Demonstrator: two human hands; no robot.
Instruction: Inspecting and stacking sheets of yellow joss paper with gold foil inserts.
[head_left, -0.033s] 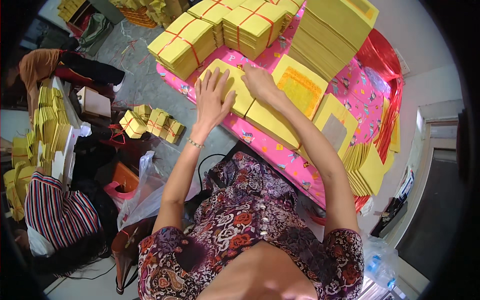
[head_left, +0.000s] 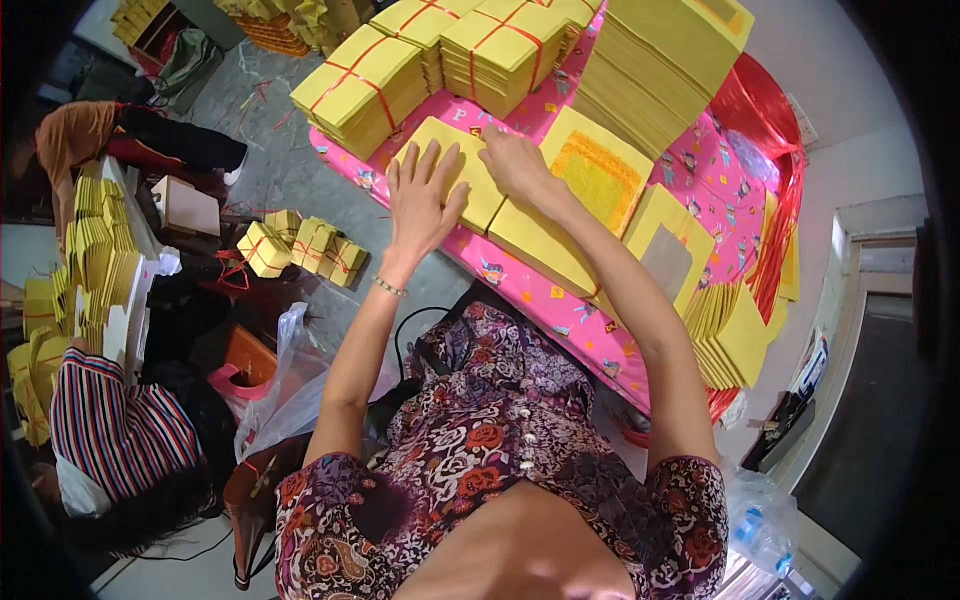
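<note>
A low stack of yellow paper (head_left: 541, 243) lies along the near edge of the pink table, with a dark line across its middle. My left hand (head_left: 424, 200) rests flat on its left part, fingers spread. At the far edge of that left part is my right hand (head_left: 518, 168), its fingers curled down; what they hold, if anything, is hidden. To the right of this hand lies a yellow sheet with an orange-bordered printed panel (head_left: 597, 178). Beyond my hands stand yellow paper bundles (head_left: 365, 85) tied with red string.
A tall yellow stack (head_left: 640, 80) leans on the pink tablecloth (head_left: 500, 268), near hanging red ribbon (head_left: 785, 235). Fanned yellow paper (head_left: 722, 340) lies at right. Tied bundles (head_left: 300, 245) sit lower on the left. A person in a striped top (head_left: 125, 425) is at far left.
</note>
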